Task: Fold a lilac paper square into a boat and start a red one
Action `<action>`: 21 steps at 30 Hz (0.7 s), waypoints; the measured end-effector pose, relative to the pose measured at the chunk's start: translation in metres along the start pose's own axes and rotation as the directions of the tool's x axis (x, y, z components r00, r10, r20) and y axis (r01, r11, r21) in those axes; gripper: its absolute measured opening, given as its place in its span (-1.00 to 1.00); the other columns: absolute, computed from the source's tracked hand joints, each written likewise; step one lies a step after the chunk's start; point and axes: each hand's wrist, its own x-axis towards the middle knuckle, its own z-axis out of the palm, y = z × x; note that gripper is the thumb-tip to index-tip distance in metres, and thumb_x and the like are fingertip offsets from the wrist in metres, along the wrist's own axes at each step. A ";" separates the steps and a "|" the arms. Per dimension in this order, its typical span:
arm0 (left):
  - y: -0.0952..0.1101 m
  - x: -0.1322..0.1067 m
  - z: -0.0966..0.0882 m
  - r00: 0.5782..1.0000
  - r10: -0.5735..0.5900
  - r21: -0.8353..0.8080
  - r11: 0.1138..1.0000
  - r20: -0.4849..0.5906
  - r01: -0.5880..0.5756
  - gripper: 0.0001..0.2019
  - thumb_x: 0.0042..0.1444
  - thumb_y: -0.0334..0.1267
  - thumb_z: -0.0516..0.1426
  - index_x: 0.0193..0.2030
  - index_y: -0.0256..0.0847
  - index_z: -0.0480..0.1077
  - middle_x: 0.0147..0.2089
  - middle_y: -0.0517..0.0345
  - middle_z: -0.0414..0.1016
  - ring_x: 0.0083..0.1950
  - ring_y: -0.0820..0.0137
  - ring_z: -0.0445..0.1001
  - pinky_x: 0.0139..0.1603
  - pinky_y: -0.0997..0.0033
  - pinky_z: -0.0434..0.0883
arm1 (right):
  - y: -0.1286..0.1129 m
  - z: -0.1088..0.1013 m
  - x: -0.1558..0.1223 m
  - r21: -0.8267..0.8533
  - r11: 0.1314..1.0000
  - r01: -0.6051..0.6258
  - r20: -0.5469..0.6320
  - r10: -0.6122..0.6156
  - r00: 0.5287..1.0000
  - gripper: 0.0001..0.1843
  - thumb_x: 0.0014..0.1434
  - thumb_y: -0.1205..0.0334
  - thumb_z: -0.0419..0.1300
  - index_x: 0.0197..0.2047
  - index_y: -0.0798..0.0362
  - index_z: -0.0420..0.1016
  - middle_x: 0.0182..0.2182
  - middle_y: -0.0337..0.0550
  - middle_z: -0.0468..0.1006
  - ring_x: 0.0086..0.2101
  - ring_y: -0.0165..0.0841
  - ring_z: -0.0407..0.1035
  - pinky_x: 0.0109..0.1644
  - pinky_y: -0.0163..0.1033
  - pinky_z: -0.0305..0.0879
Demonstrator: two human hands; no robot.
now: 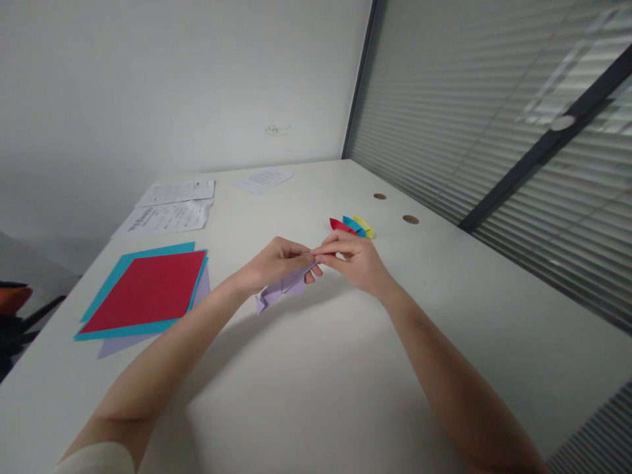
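A partly folded piece of purple origami paper point(284, 287) is held in the air above the white table, slanting down to the left. My left hand point(278, 263) grips its upper part between thumb and fingers, with some fingertips showing behind it. At the paper's upper right end, my right hand point(353, 260) pinches it with thumb and fingers. The fingertips of both hands meet there, and the pinched tip is mostly hidden. Just beyond my right hand lie three folded paper pieces: a red one point(342, 227), a blue one point(354, 226) and a yellow one point(364, 226).
To the left lies a stack of coloured sheets, with a red sheet point(148, 289) over blue and purple ones. Printed papers point(172, 214) rest at the back left, another printed sheet point(264, 179) at the back. Two round holes point(410, 219) pierce the white table point(306, 395) near the blinds.
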 end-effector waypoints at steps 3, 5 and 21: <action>-0.001 0.001 0.001 0.999 0.018 0.001 1.000 -0.027 -0.017 -0.71 0.10 -0.09 0.23 -0.36 -0.34 0.57 -0.41 0.02 0.57 -0.40 0.42 0.51 -0.30 0.42 0.45 | 0.003 0.002 0.001 0.078 0.993 -0.086 -0.016 0.088 0.996 -0.81 0.08 0.08 0.35 -0.25 -0.03 0.66 -0.37 -0.16 0.53 -0.34 -0.37 0.41 -0.24 -0.21 0.37; -0.002 0.002 0.001 0.997 0.029 0.014 1.000 -0.065 -0.028 -0.70 0.09 -0.07 0.24 -0.36 -0.33 0.56 -0.41 0.01 0.58 -0.39 0.40 0.52 -0.28 0.40 0.47 | 0.004 0.002 0.003 0.153 0.975 -0.161 -0.047 0.169 0.984 -0.74 0.03 0.04 0.37 -0.25 0.01 0.64 -0.39 -0.16 0.55 -0.36 -0.38 0.43 -0.26 -0.22 0.38; -0.005 0.003 0.001 0.994 0.022 0.200 0.980 -0.111 0.001 -0.77 0.06 -0.15 0.24 -0.42 -0.32 0.56 -0.42 0.01 0.62 -0.40 0.39 0.56 -0.33 0.45 0.49 | 0.001 0.005 0.001 -0.036 0.985 -0.168 -0.003 0.168 0.986 -0.78 0.12 0.10 0.24 -0.46 0.06 0.49 -0.51 -0.24 0.44 -0.47 -0.43 0.26 -0.39 -0.27 0.17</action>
